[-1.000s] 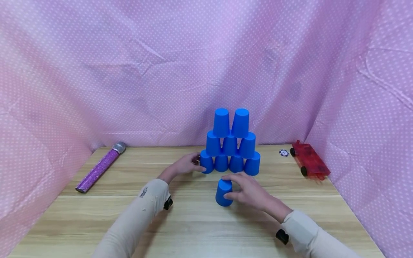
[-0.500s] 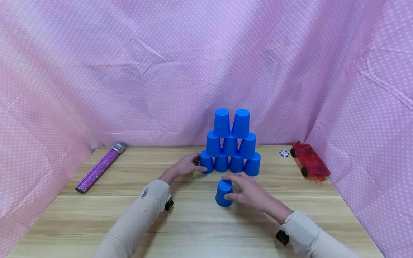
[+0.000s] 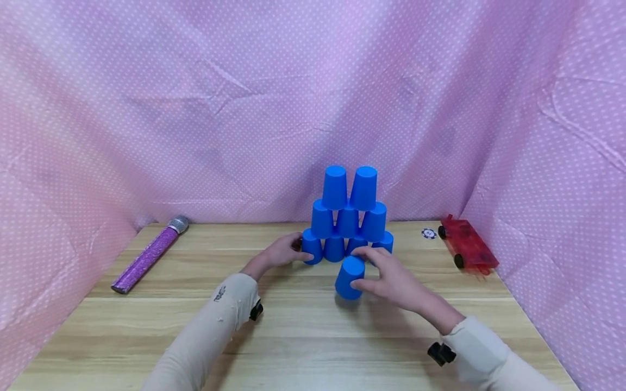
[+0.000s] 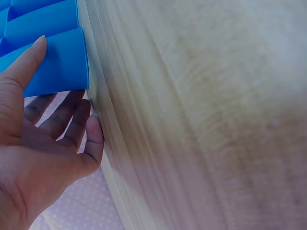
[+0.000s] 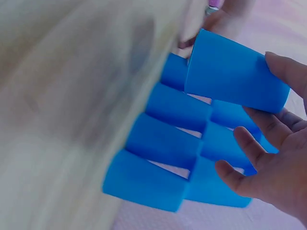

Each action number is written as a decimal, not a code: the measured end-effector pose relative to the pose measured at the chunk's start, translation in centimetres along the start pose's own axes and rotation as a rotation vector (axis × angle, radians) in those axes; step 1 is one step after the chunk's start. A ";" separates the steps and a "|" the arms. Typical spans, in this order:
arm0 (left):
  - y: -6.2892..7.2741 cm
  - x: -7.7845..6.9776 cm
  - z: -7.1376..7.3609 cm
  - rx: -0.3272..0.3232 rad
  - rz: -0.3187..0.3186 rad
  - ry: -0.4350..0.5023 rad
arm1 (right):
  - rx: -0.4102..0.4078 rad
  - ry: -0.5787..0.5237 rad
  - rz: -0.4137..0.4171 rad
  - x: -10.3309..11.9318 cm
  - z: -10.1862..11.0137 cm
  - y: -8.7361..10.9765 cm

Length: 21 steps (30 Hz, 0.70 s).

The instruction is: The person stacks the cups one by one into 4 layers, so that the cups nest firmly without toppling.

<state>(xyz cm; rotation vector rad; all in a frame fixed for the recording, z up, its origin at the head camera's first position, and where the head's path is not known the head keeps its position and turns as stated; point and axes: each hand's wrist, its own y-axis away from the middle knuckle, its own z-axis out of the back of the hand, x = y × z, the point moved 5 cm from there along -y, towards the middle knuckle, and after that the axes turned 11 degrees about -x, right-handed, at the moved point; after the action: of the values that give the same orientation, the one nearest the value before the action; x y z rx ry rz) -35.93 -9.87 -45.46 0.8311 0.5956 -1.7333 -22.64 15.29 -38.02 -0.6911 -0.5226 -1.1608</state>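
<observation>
My right hand (image 3: 393, 279) pinches an upside-down blue cup (image 3: 349, 279) between thumb and fingers. This cup is tilted slightly and raised off the table, its shadow beneath it. Behind it rises a pyramid of upside-down blue cups: several in the bottom row, three in the middle (image 3: 347, 222), two on top (image 3: 335, 187). The right hand partly covers the bottom row's right end. My left hand (image 3: 281, 251) holds the leftmost bottom cup (image 4: 62, 64), thumb on its near side and fingers around its far side.
A purple glitter microphone (image 3: 149, 258) lies at the left of the wooden table (image 3: 293, 347). At the back right are a poker chip (image 3: 429, 233) and a red toy car (image 3: 468, 244). Pink dotted cloth (image 3: 244, 108) hangs behind and along both sides.
My right hand has lifted the single cup off the table and moved it right and toward the pyramid, tilting it. The left hand stays at the leftmost bottom cup.
</observation>
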 end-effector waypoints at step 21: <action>-0.1 0.1 0.0 0.003 -0.006 -0.002 | -0.229 0.056 0.130 5.8 11.4 -2.4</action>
<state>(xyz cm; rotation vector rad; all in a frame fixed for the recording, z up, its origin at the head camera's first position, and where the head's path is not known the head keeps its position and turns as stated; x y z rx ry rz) -36.00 -9.90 -45.51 0.8307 0.5944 -1.7404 -23.30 19.31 -25.64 -0.8745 -0.2953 -1.1239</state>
